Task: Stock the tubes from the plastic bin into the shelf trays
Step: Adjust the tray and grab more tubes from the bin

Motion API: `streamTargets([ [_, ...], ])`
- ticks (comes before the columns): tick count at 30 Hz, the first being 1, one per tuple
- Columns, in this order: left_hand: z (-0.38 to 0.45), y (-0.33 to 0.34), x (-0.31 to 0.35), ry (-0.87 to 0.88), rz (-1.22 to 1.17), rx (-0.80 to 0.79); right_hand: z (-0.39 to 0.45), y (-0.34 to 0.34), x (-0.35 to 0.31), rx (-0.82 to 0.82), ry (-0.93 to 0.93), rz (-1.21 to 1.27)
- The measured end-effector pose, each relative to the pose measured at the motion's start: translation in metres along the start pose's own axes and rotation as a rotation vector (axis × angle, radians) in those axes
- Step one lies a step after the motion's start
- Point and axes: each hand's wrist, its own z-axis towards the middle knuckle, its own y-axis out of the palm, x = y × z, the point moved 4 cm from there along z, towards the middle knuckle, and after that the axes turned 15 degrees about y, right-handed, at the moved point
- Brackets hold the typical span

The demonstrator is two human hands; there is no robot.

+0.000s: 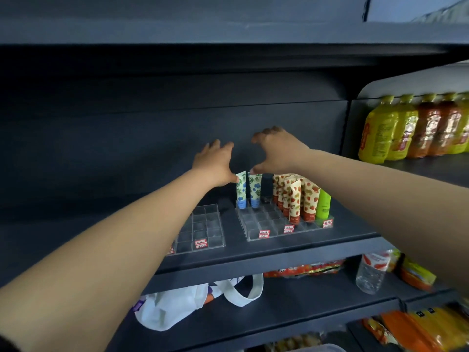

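Both hands reached over a clear divided tray [264,222] on a dark shelf [253,252]. The left hand [215,161], fingers spread, thumbed one blue-flowered tube [241,190]; the right hand [276,148], fingers loosely curled, thumbed its neighbour [255,190].

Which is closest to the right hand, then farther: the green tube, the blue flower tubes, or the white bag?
From the right hand:
1. Blue flower tubes, just under its thumb, back of the right tray.
2. Green tube, at that tray's right end.
3. White bag, on the lower shelf, left.
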Motion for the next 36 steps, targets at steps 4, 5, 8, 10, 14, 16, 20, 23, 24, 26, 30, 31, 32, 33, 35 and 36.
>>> streamTargets([
  [4, -0.023, -0.009, 0.012, 0.044, 0.111, 0.011, -0.031, -0.004, -0.004, 0.049, -0.01, -0.064],
  [5, -0.03, -0.009, 0.015, 0.05, 0.12, 0.014, -0.04, -0.004, -0.005, 0.055, -0.01, -0.067],
  [8, -0.053, -0.005, 0.024, 0.056, 0.12, 0.02, -0.067, -0.002, -0.006, 0.079, -0.009, -0.036],
  [10, -0.07, 0.001, 0.03, 0.057, 0.094, 0.039, -0.086, 0.003, -0.008, 0.097, -0.006, -0.005],
  [14, -0.113, 0.024, 0.045, 0.064, 0.024, 0.099, -0.131, 0.027, -0.012, 0.092, -0.035, 0.066],
  [16, -0.136, 0.04, 0.053, 0.078, -0.006, 0.117, -0.154, 0.045, -0.014, 0.07, -0.057, 0.101],
  [20, -0.179, 0.079, 0.065, 0.13, -0.005, 0.061, -0.197, 0.083, -0.015, 0.012, -0.073, 0.142],
  [23, -0.207, 0.109, 0.071, 0.132, -0.04, 0.058, -0.226, 0.111, -0.014, -0.04, -0.067, 0.173],
  [24, -0.216, 0.119, 0.074, 0.131, -0.06, 0.054, -0.235, 0.121, -0.013, -0.064, -0.058, 0.183],
  [26, -0.233, 0.143, 0.079, 0.123, -0.112, 0.033, -0.256, 0.144, -0.011, -0.121, -0.041, 0.206],
  [30, -0.27, 0.208, 0.091, 0.115, -0.147, -0.154, -0.299, 0.201, -0.006, -0.302, 0.014, 0.262],
  [31, -0.278, 0.225, 0.093, 0.108, -0.148, -0.206, -0.308, 0.215, -0.004, -0.35, 0.046, 0.28],
  [32, -0.286, 0.242, 0.093, 0.09, -0.156, -0.255, -0.317, 0.229, -0.002, -0.397, 0.083, 0.297],
  [33, -0.294, 0.258, 0.094, 0.061, -0.173, -0.305, -0.326, 0.243, 0.001, -0.446, 0.121, 0.31],
  [35, -0.309, 0.289, 0.094, 0.018, -0.214, -0.405, -0.343, 0.269, 0.007, -0.536, 0.196, 0.328],
  [36, -0.316, 0.303, 0.095, 0.003, -0.236, -0.454, -0.352, 0.282, 0.009, -0.578, 0.233, 0.336],
])
